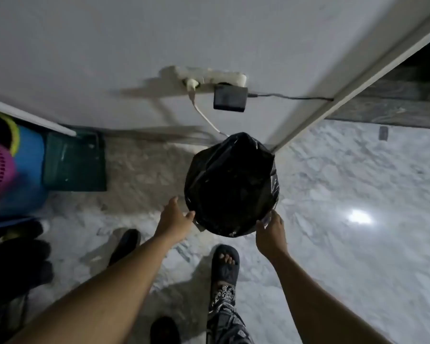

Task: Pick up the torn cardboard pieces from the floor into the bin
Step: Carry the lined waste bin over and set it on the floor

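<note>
No torn cardboard pieces show on the marble floor (345, 194). The black-lined bin (231, 184) stands by the wall corner (283, 137), out of the walkway. Left hand (176, 217) has its fingers (173, 202) spread at the rim. Right hand (271, 234) touches the liner (273, 175), pinch unclear, likely steadying it.

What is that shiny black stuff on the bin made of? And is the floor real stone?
The bin liner looks like thin black plastic film: it is glossy, crinkled and creased, and hangs loosely over the rim. The floor looks like polished marble, white with grey veins, and it mirrors a bright lamp spot. It may instead be marble-look tile; the picture cannot settle that.
</note>
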`<action>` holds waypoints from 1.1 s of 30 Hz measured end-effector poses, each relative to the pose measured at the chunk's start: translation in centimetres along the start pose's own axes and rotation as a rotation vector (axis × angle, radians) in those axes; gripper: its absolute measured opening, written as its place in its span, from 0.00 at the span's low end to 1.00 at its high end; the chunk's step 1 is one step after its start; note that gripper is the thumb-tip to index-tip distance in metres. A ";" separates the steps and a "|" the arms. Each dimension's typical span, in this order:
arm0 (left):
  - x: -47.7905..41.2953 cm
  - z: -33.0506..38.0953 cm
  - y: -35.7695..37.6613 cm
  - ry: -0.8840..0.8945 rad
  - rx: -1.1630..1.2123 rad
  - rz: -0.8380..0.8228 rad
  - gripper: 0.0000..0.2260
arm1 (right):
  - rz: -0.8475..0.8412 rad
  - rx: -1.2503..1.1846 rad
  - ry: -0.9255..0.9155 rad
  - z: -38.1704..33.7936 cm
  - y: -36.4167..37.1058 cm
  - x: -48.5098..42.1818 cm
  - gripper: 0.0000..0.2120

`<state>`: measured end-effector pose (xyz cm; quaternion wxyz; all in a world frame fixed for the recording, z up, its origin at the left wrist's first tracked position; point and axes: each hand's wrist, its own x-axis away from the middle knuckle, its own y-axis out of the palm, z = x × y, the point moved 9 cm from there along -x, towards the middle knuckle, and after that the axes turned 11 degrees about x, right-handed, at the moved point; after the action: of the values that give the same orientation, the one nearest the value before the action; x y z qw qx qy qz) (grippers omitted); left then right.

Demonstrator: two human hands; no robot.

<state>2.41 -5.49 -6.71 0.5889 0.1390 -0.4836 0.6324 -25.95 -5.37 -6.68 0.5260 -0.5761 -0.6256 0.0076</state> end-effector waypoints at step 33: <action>9.3 5.6 3.8 -0.045 0.147 0.026 0.13 | 0.124 -0.566 0.427 10.0 -9.8 8.5 0.12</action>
<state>-5.64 -3.53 1.23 0.5579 0.1897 -0.4506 0.6707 -37.73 3.47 0.37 0.4630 -0.7245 -0.4425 -0.2547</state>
